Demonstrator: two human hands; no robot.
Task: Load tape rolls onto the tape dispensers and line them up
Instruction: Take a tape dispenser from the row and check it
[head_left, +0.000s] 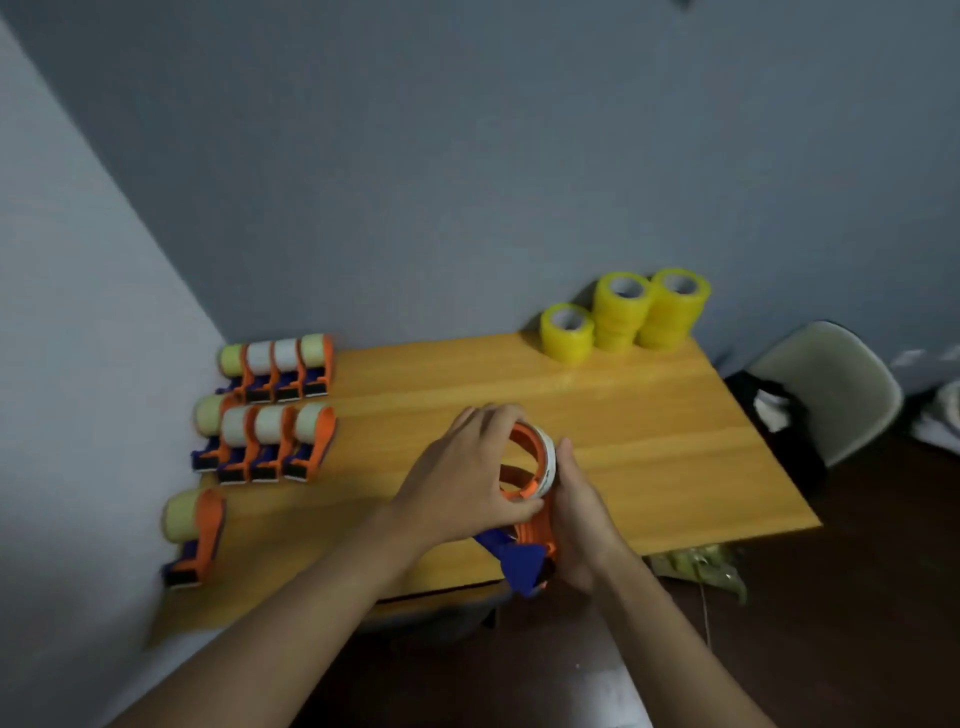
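Dispenser (530, 540) gripped upright by right hand (576, 519); left hand (467, 483) curled on tape roll (545, 457) from left; roll axis horizontal; loaded rows (270, 410) lie leftward.

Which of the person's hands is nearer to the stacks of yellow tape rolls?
Right. The right hand sits on the dispenser's side facing the yellow tape rolls; the left hand is on the far side.

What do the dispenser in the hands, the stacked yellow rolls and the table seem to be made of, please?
Dispenser: looks like moulded plastic, solid orange and blue with a dull sheen.
Yellow rolls: probably clear plastic tape, glossy and see-through yellow, wound on pale cores that may be cardboard.
Table: wood or wood-look laminate; smooth orange-brown top with long grain streaks. The blur leaves it open which.
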